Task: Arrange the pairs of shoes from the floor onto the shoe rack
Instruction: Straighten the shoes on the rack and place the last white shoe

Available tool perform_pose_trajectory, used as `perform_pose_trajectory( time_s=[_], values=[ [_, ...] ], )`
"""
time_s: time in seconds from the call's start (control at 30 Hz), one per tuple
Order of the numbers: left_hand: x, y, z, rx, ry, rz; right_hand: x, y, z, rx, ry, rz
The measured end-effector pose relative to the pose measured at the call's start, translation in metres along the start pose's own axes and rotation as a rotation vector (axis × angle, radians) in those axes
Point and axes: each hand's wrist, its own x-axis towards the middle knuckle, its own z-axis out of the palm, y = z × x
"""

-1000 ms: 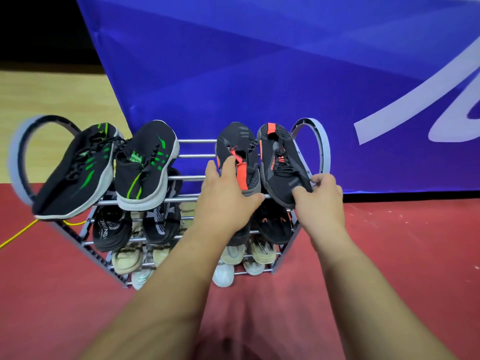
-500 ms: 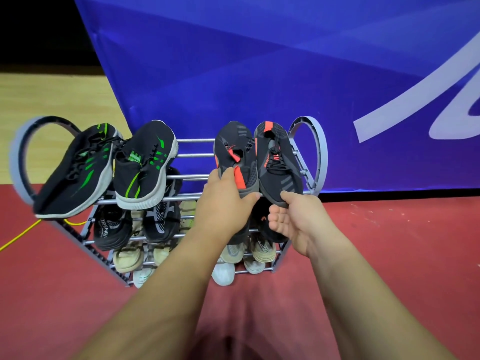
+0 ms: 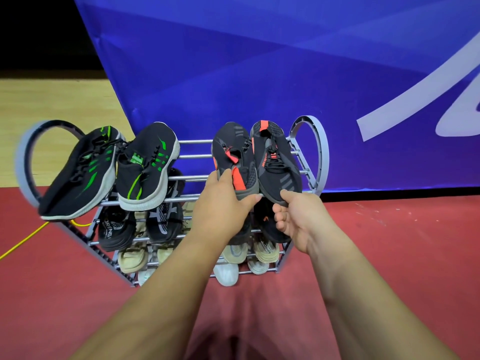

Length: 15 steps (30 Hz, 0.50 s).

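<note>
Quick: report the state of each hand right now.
Left hand: grips the heel of the left orange-striped shoe.
Right hand: pinches the heel of the right orange-striped shoe.

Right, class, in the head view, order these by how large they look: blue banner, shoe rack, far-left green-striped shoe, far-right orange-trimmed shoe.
1. blue banner
2. shoe rack
3. far-left green-striped shoe
4. far-right orange-trimmed shoe; close to third, as the wide lens may stretch the edge.

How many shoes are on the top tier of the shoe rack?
4. The outer green-striped shoe overhangs the left end, the inner green-striped shoe beside it; the left orange-trimmed shoe and right orange-trimmed shoe sit at the right end.
</note>
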Motion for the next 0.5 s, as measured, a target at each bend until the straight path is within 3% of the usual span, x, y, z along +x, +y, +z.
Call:
perform_pose_trajectory(
  time_s=[0.5],
  values=[
    [0.0003,-0.0016,-0.0051,-0.024,-0.028,0.006,0.0016,0.0028,0.0055,0.056,0.006,-0.038]
  ],
)
